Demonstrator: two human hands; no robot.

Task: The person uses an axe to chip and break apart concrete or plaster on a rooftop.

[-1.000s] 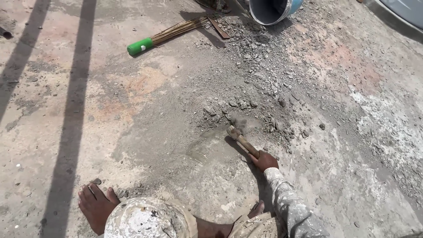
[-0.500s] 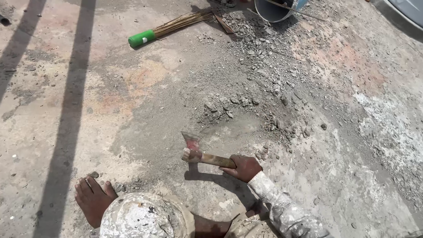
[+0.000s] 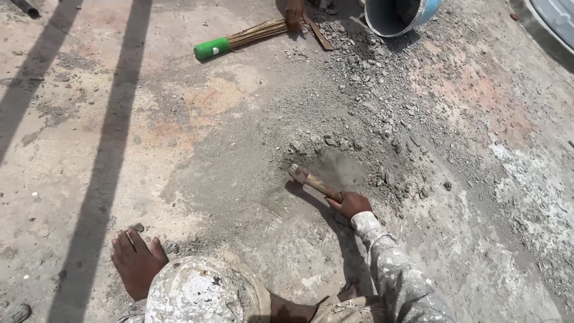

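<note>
Moved: hammer (image 3: 314, 183) brought down from raised onto the broken concrete (image 3: 335, 149).
Right hand (image 3: 351, 204): closed around the handle; axis runs toward 10 o'clock.
Left hand: not seen.

The person is wearing a long sleeve (image 3: 397, 275) in a grey and off-white mottled print, dusty and reaching down to the wrist of the right hand (image 3: 353, 204). Trousers (image 3: 200, 293) of pale, paint-splashed cloth are covering the bent knee. The left foot (image 3: 136, 262) is going bare, without any shoe.
</note>
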